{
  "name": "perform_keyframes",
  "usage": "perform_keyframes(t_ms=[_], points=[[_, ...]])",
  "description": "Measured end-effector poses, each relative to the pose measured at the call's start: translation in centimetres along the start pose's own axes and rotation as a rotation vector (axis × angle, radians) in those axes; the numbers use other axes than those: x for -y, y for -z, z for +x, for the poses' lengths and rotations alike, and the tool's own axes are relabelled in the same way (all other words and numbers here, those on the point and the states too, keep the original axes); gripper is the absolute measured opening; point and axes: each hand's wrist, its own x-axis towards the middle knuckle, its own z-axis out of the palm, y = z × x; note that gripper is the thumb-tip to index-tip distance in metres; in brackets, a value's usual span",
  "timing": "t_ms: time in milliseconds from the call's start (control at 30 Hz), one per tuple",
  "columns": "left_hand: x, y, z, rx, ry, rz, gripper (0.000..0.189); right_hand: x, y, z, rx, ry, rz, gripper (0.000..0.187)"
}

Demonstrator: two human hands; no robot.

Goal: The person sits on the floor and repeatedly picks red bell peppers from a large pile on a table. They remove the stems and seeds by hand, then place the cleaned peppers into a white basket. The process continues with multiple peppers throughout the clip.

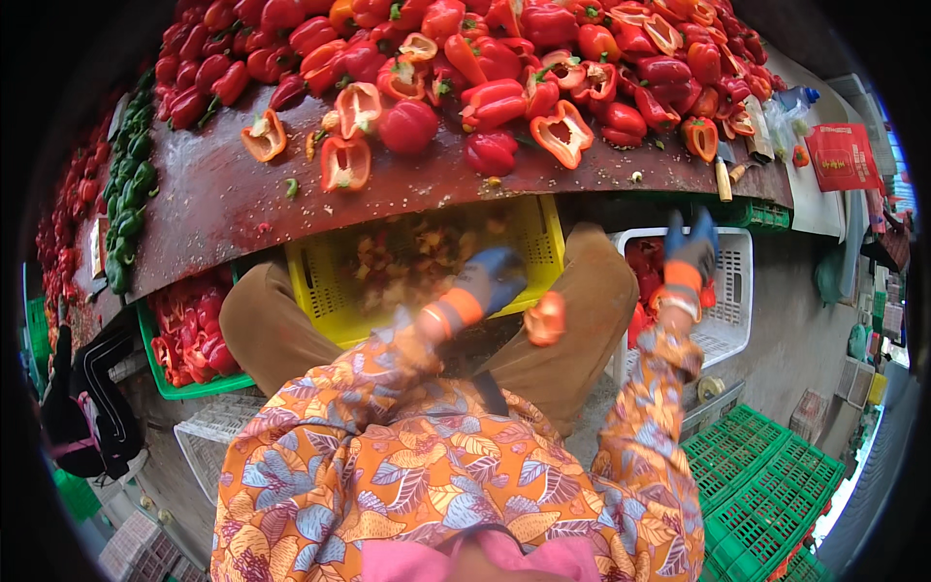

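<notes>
My left hand (496,280), in a blue-and-grey glove with an orange cuff, is over the near side of a yellow plastic crate (550,244). Motion blurs its fingers, so their grip is unclear. A blurred red pepper piece (545,319) shows just right of that hand, apart from it, in front of my brown-trousered leg. My right hand (689,244), gloved alike, is above a white plastic crate (740,291) with its fingers spread and nothing visible in them. Red pepper pieces (643,263) lie in the white crate, partly hidden by my right arm. Blurred pepper scraps (414,254) lie in the yellow crate.
A dark red tabletop (211,196) bears heaped red bell peppers (494,102), some halved, and green peppers (131,189). A wooden-handled knife (722,178) lies at its right edge. Left stands a green crate of red pieces (190,335); green crates (764,487) stand behind right.
</notes>
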Motion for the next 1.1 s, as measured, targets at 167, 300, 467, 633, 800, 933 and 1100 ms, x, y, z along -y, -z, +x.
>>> perform_keyframes(t_ms=[167, 300, 467, 633, 800, 933, 1100], points=[[0.6, -4.9, 0.0, 0.135, -0.153, 0.012, 0.061, 12.7, -13.1, 3.1, 0.306, 0.500, 0.376, 0.072], [2.0, -6.6, -2.6, 0.046, 0.265, -0.244, 0.054, 12.8, -17.2, 4.0, 0.295, 0.300, 0.346, 0.067], [7.7, -6.8, -5.0, 0.103, 0.221, -0.583, 0.044, 9.3, -14.4, 3.6, 0.476, -0.172, 1.091, 0.043], [3.6, 0.6, -4.0, 0.057, 0.494, -0.730, 0.040, 2.4, -8.4, -0.4, 0.737, -0.613, 2.163, 0.035], [-1.3, 23.7, -17.0, -0.669, 0.007, -0.301, 0.028, -6.3, 2.8, -1.2, 0.402, -0.355, 0.604, 0.050], [5.4, 35.6, -29.3, -1.436, 0.176, 0.554, 0.036, 5.7, 0.3, -2.3, 0.148, -0.072, 0.484, 0.052], [7.2, 31.2, -22.9, -1.138, -0.084, 0.907, 0.044, 23.3, -12.6, -7.6, -0.031, 0.305, 0.031, 0.053]])
